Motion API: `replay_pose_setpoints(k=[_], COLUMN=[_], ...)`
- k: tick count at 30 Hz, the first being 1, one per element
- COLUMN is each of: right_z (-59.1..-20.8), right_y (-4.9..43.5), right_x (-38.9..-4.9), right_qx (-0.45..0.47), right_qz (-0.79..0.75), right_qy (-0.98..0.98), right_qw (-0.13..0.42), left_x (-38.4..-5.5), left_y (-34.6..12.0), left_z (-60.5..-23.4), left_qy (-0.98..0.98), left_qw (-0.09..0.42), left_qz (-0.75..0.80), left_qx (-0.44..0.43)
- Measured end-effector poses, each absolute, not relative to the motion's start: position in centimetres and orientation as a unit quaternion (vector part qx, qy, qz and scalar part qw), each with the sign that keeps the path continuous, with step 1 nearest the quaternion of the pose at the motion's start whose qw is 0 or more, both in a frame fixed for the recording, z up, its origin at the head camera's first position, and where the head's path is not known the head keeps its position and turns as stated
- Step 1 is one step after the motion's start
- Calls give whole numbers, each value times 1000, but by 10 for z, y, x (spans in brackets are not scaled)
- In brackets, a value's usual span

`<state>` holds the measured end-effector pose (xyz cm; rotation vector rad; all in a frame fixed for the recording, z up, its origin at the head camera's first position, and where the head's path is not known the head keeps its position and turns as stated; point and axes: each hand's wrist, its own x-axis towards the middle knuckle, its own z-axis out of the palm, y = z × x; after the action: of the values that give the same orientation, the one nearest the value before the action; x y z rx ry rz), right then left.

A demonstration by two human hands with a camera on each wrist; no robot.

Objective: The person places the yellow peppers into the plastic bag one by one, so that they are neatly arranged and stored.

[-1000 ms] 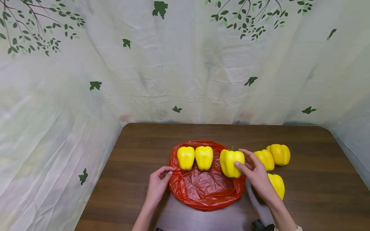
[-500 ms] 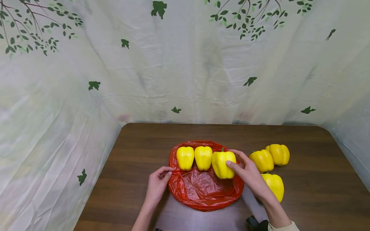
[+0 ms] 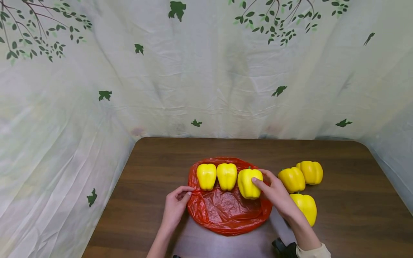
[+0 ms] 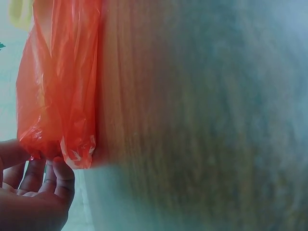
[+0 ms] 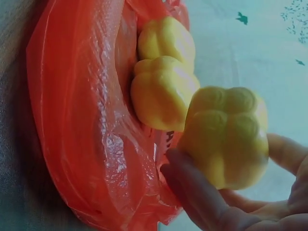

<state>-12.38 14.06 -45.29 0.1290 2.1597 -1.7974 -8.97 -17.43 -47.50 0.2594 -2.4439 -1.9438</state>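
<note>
Yellow pepper [image 3: 250, 184], pinched in the right grip [image 3: 275, 191], is over the red bag [image 3: 227, 228] near two more peppers [image 3: 227, 177]; the left grip [image 3: 175, 204] pinches the bag's edge, presumably to steady it.

A pale, creased sheet [image 3: 206, 71] printed with green leaves [image 3: 177, 10] and branches [image 3: 38, 21] hung behind a brown table [image 3: 161, 154] with rounded far corners.
</note>
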Motion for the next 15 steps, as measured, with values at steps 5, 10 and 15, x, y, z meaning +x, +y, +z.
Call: replay_pose_setpoints(k=[5, 10, 15], right_z=[-455, -456, -462], right_y=[141, 139, 135], right_x=[-127, -128, -129], right_qx=[49, 39, 42], right_qz=[-623, -626, -622], right_qy=[765, 766, 769], right_qw=[155, 144, 140], left_x=[-89, -89, -88], left_y=[-174, -174, -174], left_z=[-474, -474, -473], left_qy=[-779, -778, -779], left_qw=[1, -1, -1], left_qz=[-621, -622, -621], left_qx=[86, 88, 88])
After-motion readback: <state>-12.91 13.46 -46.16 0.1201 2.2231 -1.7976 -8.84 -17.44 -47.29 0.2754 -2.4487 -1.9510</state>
